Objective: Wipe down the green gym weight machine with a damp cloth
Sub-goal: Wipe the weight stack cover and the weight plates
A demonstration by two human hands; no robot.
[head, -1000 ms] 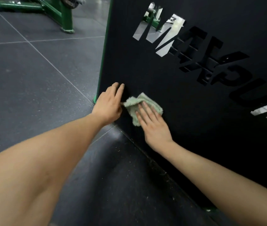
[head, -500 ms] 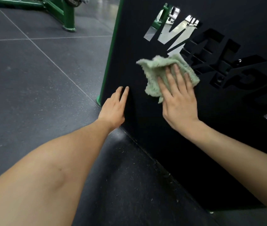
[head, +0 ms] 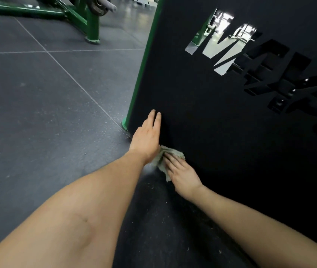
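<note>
The weight machine's black side panel with cut-out letters fills the right of the view, edged by a green upright post. My right hand presses a pale green cloth flat against the panel's lower edge, fingers straight on top of it. My left hand rests with straight fingers against the panel just above and left of the cloth, close to the post's foot. Part of the cloth is hidden under both hands.
Dark rubber floor tiles spread to the left. Another green machine frame with a weight plate and bar stands at the top left. Dust flecks lie on the floor along the panel's base.
My right hand went up the panel with the cloth to the cut-out letters, then came back down to the bottom edge. My left hand stayed against the panel.
</note>
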